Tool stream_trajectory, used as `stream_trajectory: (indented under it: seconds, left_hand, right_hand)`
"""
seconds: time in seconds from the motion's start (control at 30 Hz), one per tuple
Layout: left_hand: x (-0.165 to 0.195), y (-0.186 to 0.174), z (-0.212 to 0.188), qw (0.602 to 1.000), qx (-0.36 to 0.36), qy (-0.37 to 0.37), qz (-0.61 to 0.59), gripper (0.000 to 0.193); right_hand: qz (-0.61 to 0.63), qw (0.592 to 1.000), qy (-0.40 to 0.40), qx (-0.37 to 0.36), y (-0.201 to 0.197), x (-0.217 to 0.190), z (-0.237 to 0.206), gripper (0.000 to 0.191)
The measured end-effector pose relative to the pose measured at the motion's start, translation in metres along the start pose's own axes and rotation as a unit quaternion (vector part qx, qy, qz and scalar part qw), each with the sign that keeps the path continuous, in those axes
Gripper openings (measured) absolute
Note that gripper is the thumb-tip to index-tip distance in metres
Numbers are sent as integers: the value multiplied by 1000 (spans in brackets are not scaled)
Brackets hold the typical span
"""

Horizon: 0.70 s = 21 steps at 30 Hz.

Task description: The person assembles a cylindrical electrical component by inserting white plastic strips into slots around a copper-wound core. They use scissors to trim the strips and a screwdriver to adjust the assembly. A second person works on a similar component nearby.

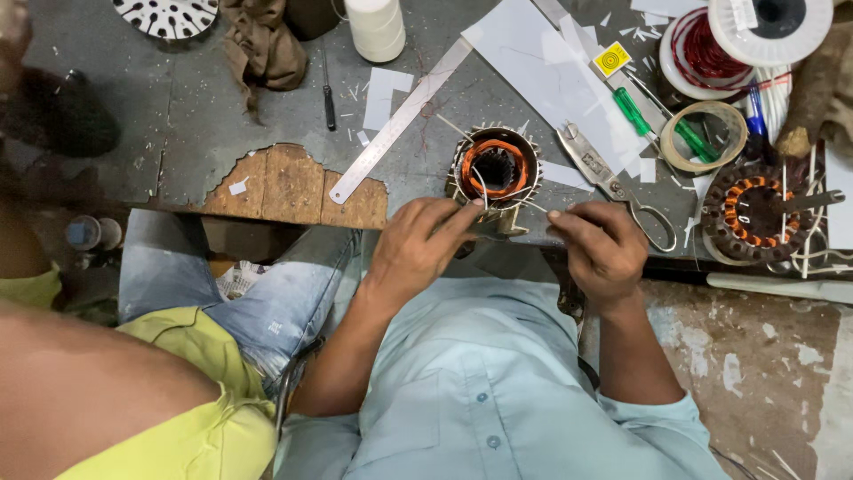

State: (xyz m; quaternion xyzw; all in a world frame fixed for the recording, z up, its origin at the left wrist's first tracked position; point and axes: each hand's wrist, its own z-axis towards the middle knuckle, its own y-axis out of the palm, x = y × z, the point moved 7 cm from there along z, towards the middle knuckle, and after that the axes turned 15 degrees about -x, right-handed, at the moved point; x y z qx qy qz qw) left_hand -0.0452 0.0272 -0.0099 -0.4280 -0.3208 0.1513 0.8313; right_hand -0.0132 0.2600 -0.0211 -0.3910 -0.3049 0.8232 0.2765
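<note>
Head view: two hands work thin white strips at a wound stator on the tabletop edge.

The stator [494, 169], copper coils inside, stands just ahead of both grips, axis upright. The left hand [418, 244] pinches a white strip [480, 200] at its near rim; the right hand [600, 244] pinches another strip's end, which runs lengthwise left to the stator. Left is nearer. Count: two stators, the second [751, 209] right of the right grip; one scissors [613, 182]; one steel ruler [400, 120].

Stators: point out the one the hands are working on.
The stator at the table edge, centre, between left hand and right hand; the other stator lies untouched at right.
</note>
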Motion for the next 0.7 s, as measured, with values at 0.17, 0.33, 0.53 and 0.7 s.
stream_trajectory:
  seconds: [0.17, 0.33, 0.53, 0.7]
  left_hand:
    - [13, -7, 25, 998, -9, 37, 44, 31]
    - [23, -19, 9, 999, -17, 36, 10, 25]
    - [-13, -42, -51, 985, 121, -94, -84, 18]
    - [-9, 49, -55, 972, -15, -19, -234, 21]
  right_hand:
    - [33, 999, 17, 23, -18, -1, -25, 31]
    - [16, 998, 54, -21, -25, 13, -55, 29]
    - [-44, 986, 154, -51, -41, 42, -102, 18]
    - [-63, 962, 242, -106, -40, 49, -142, 15]
